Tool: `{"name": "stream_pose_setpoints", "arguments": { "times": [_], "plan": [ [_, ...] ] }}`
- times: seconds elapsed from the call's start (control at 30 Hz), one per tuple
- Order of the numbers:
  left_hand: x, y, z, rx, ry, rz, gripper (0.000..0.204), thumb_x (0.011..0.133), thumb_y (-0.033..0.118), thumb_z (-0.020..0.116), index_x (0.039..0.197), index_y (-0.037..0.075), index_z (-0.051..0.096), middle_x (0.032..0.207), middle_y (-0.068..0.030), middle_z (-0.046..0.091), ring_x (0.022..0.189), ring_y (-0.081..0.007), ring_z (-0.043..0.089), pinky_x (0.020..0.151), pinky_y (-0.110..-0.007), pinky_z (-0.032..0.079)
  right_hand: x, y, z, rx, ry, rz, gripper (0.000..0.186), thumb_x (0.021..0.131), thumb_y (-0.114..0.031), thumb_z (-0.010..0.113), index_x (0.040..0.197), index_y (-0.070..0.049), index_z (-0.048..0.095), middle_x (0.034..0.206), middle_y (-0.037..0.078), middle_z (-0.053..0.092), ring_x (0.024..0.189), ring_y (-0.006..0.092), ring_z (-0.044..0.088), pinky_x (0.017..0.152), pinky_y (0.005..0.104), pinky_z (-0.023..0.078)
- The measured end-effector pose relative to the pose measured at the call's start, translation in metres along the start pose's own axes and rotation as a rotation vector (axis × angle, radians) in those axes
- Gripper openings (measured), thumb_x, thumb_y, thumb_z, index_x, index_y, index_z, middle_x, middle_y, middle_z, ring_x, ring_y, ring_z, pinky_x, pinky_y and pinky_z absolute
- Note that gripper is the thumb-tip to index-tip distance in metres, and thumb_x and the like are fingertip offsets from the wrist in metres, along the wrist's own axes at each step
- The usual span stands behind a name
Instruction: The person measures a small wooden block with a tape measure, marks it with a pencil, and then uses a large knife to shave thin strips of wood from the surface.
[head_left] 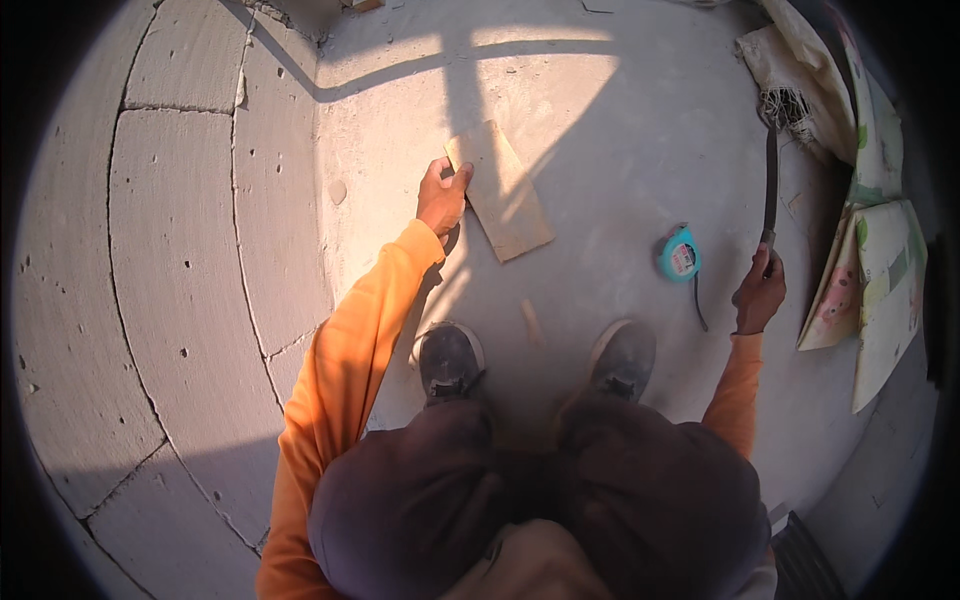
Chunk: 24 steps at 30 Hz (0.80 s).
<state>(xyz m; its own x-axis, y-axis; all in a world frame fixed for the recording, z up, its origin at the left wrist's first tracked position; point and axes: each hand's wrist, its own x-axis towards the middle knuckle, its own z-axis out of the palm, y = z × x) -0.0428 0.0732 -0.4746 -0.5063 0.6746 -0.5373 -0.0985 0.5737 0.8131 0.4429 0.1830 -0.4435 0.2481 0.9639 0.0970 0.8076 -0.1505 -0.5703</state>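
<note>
My left hand [441, 200] grips the left edge of a flat, tan rectangular board [500, 192], thumb on its top face. The board lies at a slant over the floor, partly sunlit; whether it rests fully on the floor I cannot tell. At the right, my right hand [759, 290] is closed round the lower end of a long, narrow, dark tool [771, 185], like a bar or blade, pointing away from me. Its far end reaches a frayed sack, and its exact kind is unclear. Between my hands, nearer the right one, lies a teal tape measure [680, 255] with a black strap.
A wall of large grey blocks [180, 220] rises along the left. Crumpled pale sacks [812, 95] and a folded printed sheet [880, 290] lie at the right. My dark shoes [450, 360] stand on the dusty concrete floor [590, 180]. A dark ridged object [805, 565] shows at the lower right.
</note>
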Motion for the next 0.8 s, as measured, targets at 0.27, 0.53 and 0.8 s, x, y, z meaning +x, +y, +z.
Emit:
{"name": "stream_pose_setpoints", "arguments": {
  "times": [0.27,0.53,0.8],
  "plan": [
    [-0.023,0.013,0.023,0.431,0.33,0.198,0.044,0.098,0.033,0.064,0.13,0.004,0.059,0.112,-0.0151,0.061,0.098,-0.0242,0.063,0.095,-0.038,0.049,-0.142,-0.103,0.029,0.974,-0.619,0.51,0.035,0.108,-0.034,0.054,0.102,-0.002,0.067,0.083,0.002,0.062,0.067,0.0088,0.055,0.056,0.0254,0.047],
    [-0.036,0.001,0.016,0.324,0.171,0.196,0.049,0.096,0.04,0.068,0.128,0.003,0.061,0.113,-0.015,0.06,0.094,-0.023,0.061,0.093,-0.036,0.049,-0.225,-0.142,0.074,0.978,-1.031,0.573,0.038,0.11,-0.035,0.047,0.099,-0.003,0.064,0.077,0.0,0.059,0.067,0.0088,0.054,0.064,0.0259,0.046],
    [-0.026,-0.008,0.01,0.561,0.105,0.283,0.067,0.091,0.044,0.074,0.141,0.006,0.05,0.126,-0.018,0.053,0.112,-0.0303,0.054,0.102,-0.042,0.045,-0.233,-0.126,0.086,0.954,-1.042,0.421,0.042,0.109,-0.04,0.047,0.1,-0.003,0.062,0.078,0.002,0.057,0.067,0.0099,0.056,0.054,0.0278,0.05]
  ]
}}
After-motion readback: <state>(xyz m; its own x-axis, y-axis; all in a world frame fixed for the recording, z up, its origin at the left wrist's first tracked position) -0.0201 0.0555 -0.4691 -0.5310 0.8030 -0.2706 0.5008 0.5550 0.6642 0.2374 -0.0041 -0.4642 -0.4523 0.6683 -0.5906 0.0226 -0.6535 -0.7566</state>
